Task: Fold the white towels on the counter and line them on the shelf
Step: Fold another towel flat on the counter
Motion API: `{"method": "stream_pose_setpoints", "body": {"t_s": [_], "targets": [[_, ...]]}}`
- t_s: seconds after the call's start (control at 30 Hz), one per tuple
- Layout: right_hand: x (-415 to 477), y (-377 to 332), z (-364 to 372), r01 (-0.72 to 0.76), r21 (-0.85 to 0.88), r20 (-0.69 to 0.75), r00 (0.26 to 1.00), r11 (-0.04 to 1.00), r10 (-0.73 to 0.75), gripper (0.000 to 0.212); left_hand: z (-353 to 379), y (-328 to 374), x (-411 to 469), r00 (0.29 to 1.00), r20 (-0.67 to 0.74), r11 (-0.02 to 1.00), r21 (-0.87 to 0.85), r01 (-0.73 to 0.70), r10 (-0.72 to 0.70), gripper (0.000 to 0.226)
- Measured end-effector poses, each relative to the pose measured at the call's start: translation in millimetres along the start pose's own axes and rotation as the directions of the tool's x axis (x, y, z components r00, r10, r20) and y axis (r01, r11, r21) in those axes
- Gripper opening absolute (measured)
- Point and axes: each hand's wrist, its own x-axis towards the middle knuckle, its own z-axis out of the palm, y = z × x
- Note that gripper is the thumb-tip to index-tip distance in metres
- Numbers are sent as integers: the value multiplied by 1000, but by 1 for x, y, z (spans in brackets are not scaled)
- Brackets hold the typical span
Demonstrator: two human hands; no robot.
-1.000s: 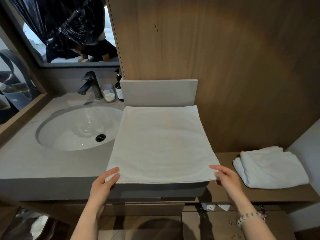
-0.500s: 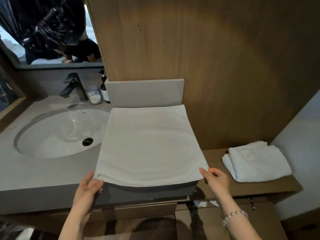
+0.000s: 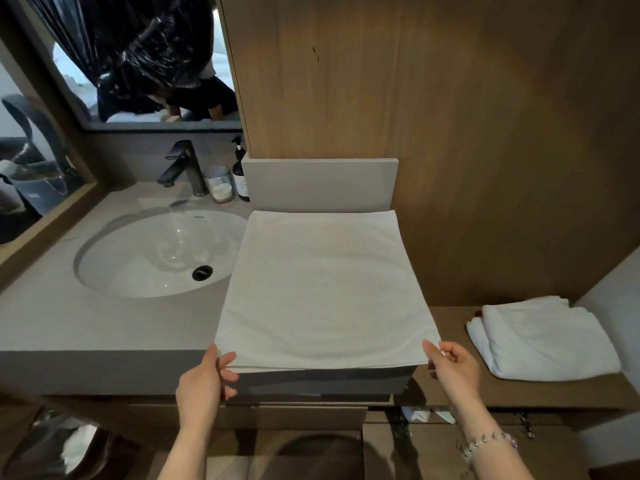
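White towel (image 3: pixel 322 289), one flat on counter (image 3: pixel 86 327), corners pinched by left hand (image 3: pixel 202 382) and right hand (image 3: pixel 453 367).

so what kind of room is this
Probably a hotel bathroom: a sink with a black tap set in a counter, a mirror above, and a folded white towel on the side shelf.
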Motion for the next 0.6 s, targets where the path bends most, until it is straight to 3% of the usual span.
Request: {"method": "stream_pose_setpoints", "body": {"t_s": [0.1, 0.23, 0.33, 0.47, 0.6], "targets": [[1, 0, -1, 8, 20, -21, 1000, 1000, -8, 13, 5, -6, -11, 982, -168, 987, 148, -66, 91, 52], [2, 2, 1, -17, 48, -40, 999, 999, 19, 16, 12, -16, -14, 979, -197, 993, 100, 64, -43, 44], [2, 3, 3, -31, 60, -49, 998, 998, 34, 17, 19, -21, -15, 974, -118, 978, -100, 184, -196, 43], [0, 3, 1, -30, 71, -59, 998, 997, 34, 17, 19, -19, -16, 945, 71, 871, -372, 322, -319, 48], [-1, 4, -2, -21, 56, -69, 997, 998, 24, 14, 19, -12, -11, 939, -67, 875, -389, 287, -338, 37]]}}
